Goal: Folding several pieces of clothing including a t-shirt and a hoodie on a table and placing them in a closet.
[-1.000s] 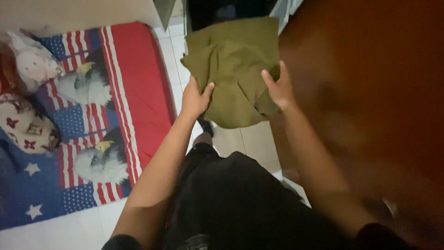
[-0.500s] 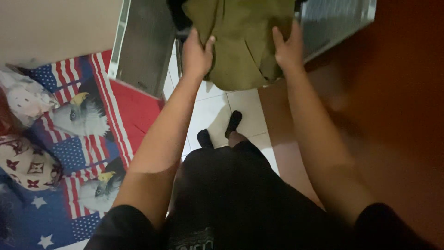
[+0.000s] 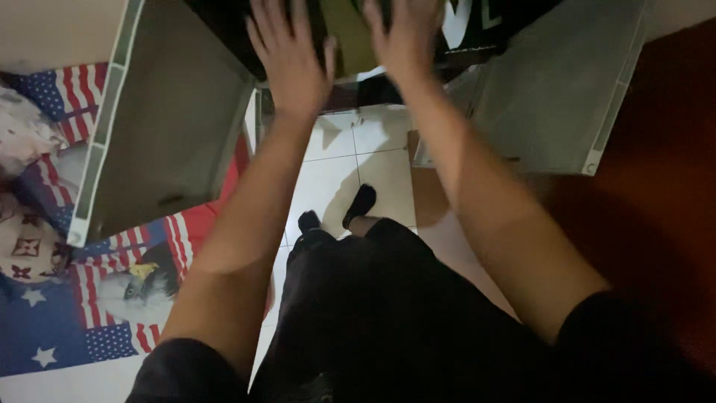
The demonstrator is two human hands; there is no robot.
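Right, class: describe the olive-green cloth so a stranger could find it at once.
Find the open cabinet with two pale doors swung wide. Inside, between the left hand and right hand, sits the olive-green cloth. It is the only green thing against the dark interior.

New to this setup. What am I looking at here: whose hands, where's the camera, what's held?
There is no machine here: a person wears one camera on the head, looking down their own body. The left hand and right hand are bare, fingers spread, pressed flat on an olive-green cloth at the mouth of a cabinet with two grey doors swung open, the left door and right door. Neither hand grips anything. Below are the person's black clothing, dark-socked feet on white floor tiles, and a mattress with a flag-and-eagle sheet on the left.
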